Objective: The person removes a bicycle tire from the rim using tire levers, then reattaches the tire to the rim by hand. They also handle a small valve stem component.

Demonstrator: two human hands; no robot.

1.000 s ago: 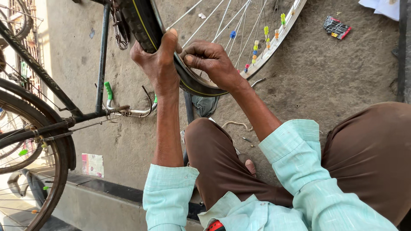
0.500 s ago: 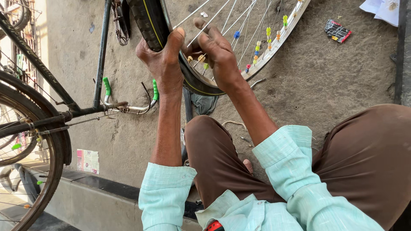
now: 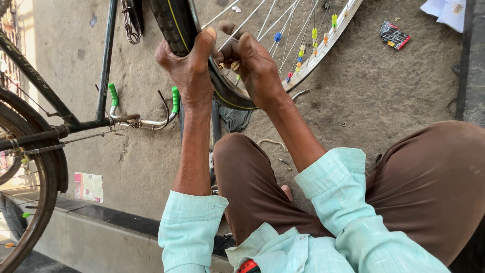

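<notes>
Watching from the side: the left hand (image 3: 189, 68) is clenched over the black rubber bicycle tyre with the thin yellow stripe (image 3: 174, 23), thumb hooked across it. The right hand (image 3: 255, 65) pinches what looks like a small brass valve at the silver spoked wheel rim with coloured beads (image 3: 323, 53). The tyre sits on the rim where the hands are, up off the concrete ground (image 3: 364, 96). I'd say the valve bit is only mid-way. Can't tell beyond that.
</notes>
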